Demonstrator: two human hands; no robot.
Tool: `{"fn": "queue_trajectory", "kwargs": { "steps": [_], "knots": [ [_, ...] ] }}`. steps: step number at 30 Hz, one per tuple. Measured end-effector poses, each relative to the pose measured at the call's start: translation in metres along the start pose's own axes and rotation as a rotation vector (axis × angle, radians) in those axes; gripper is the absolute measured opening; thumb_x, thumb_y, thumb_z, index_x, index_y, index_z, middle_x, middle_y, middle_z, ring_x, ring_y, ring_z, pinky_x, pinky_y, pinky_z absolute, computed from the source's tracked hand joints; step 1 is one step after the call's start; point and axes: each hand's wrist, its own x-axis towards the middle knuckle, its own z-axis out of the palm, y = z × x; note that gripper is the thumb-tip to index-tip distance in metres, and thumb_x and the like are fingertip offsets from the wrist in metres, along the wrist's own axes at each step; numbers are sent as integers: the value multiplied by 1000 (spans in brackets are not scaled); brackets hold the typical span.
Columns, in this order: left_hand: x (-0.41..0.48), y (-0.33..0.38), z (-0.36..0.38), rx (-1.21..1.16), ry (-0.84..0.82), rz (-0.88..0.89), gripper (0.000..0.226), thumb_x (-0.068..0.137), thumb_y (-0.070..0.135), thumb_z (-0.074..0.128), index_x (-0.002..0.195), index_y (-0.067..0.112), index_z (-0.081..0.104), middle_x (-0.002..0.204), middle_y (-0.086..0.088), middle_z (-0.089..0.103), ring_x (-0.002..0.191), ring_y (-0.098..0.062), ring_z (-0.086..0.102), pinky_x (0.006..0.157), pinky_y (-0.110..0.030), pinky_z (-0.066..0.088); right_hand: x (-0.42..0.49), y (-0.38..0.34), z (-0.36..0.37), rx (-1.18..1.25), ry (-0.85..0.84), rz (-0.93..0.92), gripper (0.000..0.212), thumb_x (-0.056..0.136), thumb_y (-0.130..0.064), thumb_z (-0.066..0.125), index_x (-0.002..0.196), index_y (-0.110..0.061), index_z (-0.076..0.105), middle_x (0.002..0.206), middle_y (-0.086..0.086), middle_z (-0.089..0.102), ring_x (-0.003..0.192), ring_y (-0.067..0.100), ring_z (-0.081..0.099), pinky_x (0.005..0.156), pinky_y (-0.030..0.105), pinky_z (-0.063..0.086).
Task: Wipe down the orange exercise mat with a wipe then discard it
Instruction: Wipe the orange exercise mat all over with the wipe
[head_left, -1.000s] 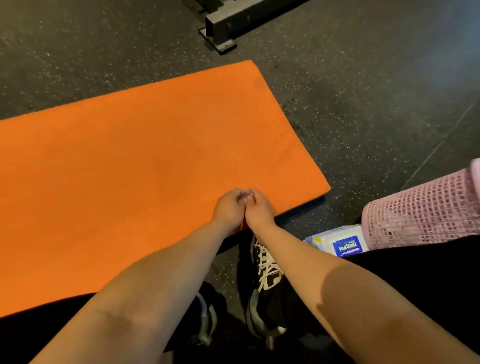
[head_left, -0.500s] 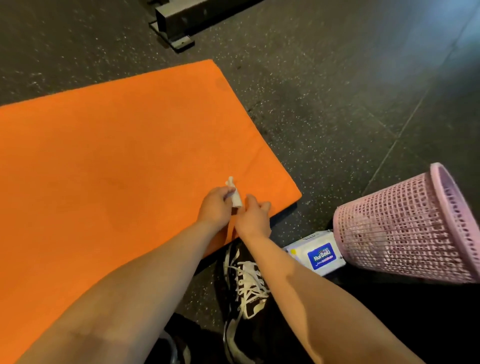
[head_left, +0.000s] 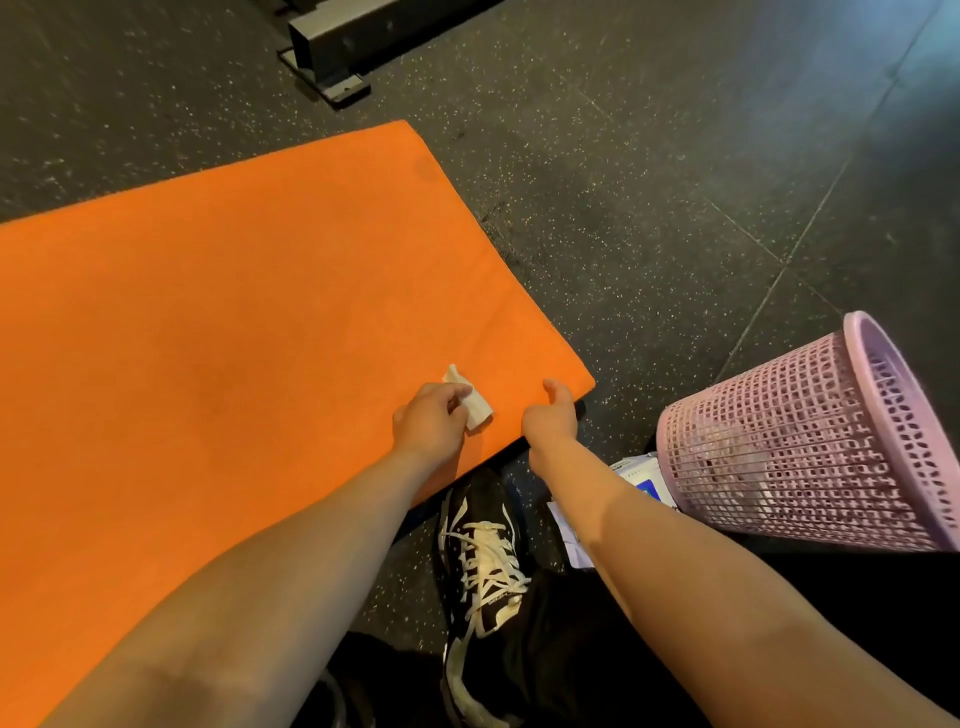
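Observation:
The orange exercise mat (head_left: 218, 338) lies flat on the dark floor and fills the left half of the head view. My left hand (head_left: 428, 423) hovers over the mat's near right corner and pinches a small folded white wipe (head_left: 470, 402). My right hand (head_left: 550, 415) is a short way to the right at the mat's near edge, thumb raised, fingers curled under and out of sight, holding nothing I can see. A pink mesh waste basket (head_left: 800, 447) stands on the floor to the right of my right arm.
A white pack of wipes with a blue label (head_left: 641, 475) lies beside the basket, partly behind my right forearm. My black shoe with white laces (head_left: 480, 566) is just below the mat's edge. A dark metal equipment base (head_left: 337, 41) sits beyond the mat.
My hands, joined at the wipe a second ago, have come apart. The left keeps the wipe; the right has moved right to the mat's edge. The view has shifted right, showing the basket fully.

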Motion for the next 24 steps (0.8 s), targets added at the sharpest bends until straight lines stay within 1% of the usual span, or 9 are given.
{"fn": "queue_trajectory", "kwargs": {
  "steps": [3, 7, 10, 13, 16, 18, 20, 22, 24],
  "knots": [
    [-2, 11, -2, 41, 31, -6, 31, 99, 34, 54, 128, 39, 60, 137, 7, 53, 125, -17, 53, 108, -41, 29, -5, -5, -6, 82, -17, -12, 61, 98, -1, 41, 145, -40, 43, 136, 11, 48, 100, 26, 60, 64, 29, 47],
    [-5, 34, -5, 44, 69, 2, 41, 97, 39, 56, 138, 39, 51, 138, 3, 51, 127, -21, 49, 104, -40, 25, -20, -14, -22, 120, -62, -111, 72, 93, 3, 47, 152, -37, 35, 131, 5, 49, 92, 16, 59, 62, 24, 45],
    [-7, 53, -6, 38, 81, 44, 43, 98, 37, 54, 140, 35, 51, 136, -1, 51, 128, -24, 47, 105, -41, 27, -28, -22, -36, 127, -103, -177, 84, 91, 2, 53, 157, -41, 24, 135, 1, 44, 105, 19, 57, 72, 27, 48],
    [-9, 73, -9, -19, 76, 119, 33, 95, 35, 53, 126, 29, 64, 126, -7, 57, 121, -28, 51, 106, -43, 36, -37, -30, -46, 144, -132, -229, 95, 85, 1, 59, 155, -49, 18, 137, 4, 43, 111, 24, 56, 79, 32, 51],
    [-12, 94, -15, -143, 77, 177, 19, 94, 18, 55, 105, 26, 69, 113, -12, 61, 103, -26, 62, 95, -37, 47, -49, -40, -50, 182, -146, -280, 97, 77, -7, 63, 146, -62, 21, 141, 5, 43, 117, 27, 55, 93, 45, 55],
    [-16, 108, -22, -153, 70, 218, 20, 95, 10, 55, 102, 23, 69, 112, -12, 60, 93, -22, 65, 85, -30, 47, -58, -47, -54, 214, -162, -313, 97, 77, -8, 67, 143, -64, 24, 141, 3, 43, 119, 26, 55, 97, 49, 54],
    [-20, 121, -27, -138, 82, 270, 19, 94, 11, 57, 102, 23, 70, 115, -10, 61, 101, -23, 63, 86, -30, 46, -65, -54, -57, 258, -173, -331, 100, 76, -8, 71, 146, -62, 24, 141, 0, 42, 122, 24, 54, 100, 48, 53],
    [-24, 133, -32, -156, 92, 293, 18, 95, 11, 59, 103, 22, 71, 120, -8, 61, 109, -23, 59, 94, -34, 46, -71, -61, -59, 301, -165, -346, 102, 73, -13, 71, 143, -68, 22, 145, 0, 42, 127, 26, 52, 103, 50, 51],
    [-29, 143, -36, -187, 109, 314, 19, 94, 10, 60, 103, 22, 72, 121, -8, 63, 112, -22, 59, 96, -35, 47, -77, -71, -63, 345, -168, -371, 96, 78, -16, 68, 142, -70, 20, 150, 2, 43, 129, 27, 53, 104, 53, 51]
  ]
}}
